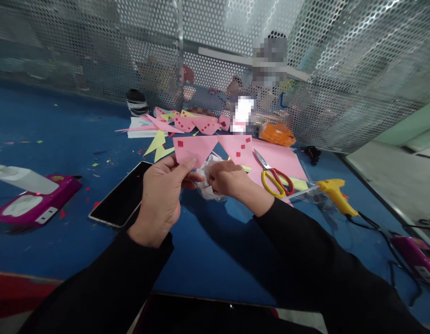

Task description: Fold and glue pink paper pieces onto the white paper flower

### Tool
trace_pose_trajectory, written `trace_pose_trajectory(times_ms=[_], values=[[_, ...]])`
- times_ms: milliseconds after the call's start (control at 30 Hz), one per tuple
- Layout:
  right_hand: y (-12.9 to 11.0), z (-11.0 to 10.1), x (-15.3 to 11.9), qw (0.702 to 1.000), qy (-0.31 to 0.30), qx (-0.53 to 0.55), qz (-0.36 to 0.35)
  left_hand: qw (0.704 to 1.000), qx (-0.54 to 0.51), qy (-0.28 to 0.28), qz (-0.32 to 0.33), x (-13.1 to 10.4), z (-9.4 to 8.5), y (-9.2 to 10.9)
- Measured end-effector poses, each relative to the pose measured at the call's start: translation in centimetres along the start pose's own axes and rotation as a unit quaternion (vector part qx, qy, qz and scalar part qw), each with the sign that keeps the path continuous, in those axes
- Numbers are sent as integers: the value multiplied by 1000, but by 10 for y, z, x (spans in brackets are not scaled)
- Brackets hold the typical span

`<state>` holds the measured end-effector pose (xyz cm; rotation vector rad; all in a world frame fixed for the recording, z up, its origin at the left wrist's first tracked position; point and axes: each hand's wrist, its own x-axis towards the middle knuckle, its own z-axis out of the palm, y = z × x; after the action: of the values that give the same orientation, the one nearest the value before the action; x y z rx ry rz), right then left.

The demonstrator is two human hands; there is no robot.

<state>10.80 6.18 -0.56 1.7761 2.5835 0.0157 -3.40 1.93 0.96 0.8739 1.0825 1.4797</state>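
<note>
Between the thumb and fingers of my left hand (164, 195) is a pink paper pennant (194, 147) with a red square stuck on it. A second pink pennant (237, 147), dotted with several red squares, hangs beside it, their top corners meeting. My right hand (228, 178) is closed just below the second pennant, its fingertips turned inward; what they grip is hidden. Under and between both hands lies a crumpled white bundle (212, 192), partly covered. Scissors (273, 178) with one yellow and one red handle rest on pink paper sheets (286, 160), right of my right hand.
A yellow glue gun (335, 192) with a black cable lies at right. Left are a dark phone (120, 197) and a purple power strip (37, 202). Behind sit more pennants (197, 124), yellow scraps (159, 144), an orange bundle (277, 134) and a perforated metal screen (215, 69).
</note>
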Motion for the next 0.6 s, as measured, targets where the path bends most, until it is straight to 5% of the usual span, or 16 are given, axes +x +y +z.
trace_pose_trajectory(times_ms=[333,600], values=[[6,2,-2,998,16,45,31,1000,-2,4,6,2,0,-1],[12,-9,-22,968,123,216,2,1000,-5,8,13,4,-3,-2]])
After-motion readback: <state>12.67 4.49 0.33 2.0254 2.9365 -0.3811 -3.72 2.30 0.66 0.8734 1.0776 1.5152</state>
